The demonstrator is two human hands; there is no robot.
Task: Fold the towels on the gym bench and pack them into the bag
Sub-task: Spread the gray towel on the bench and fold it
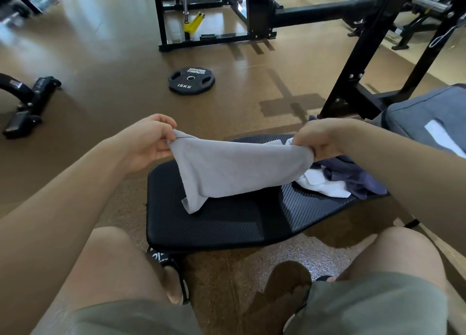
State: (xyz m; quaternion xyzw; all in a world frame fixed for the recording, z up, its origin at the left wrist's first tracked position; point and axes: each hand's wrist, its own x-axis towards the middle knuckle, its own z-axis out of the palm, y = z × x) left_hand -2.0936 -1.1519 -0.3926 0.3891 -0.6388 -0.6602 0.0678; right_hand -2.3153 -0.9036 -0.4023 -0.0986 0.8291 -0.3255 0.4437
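Black bench [214, 223] — brown gym floor [100, 87].

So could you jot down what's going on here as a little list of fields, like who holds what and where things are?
left hand: pinching one end of the grey towel
right hand: gripping the other end
grey towel: held up over the bench, partly folded, one corner hanging down
still on bench: white towel and dark blue towel, crumpled together
bag: grey, at the right, beyond the bench
floor: black weight plate lying flat
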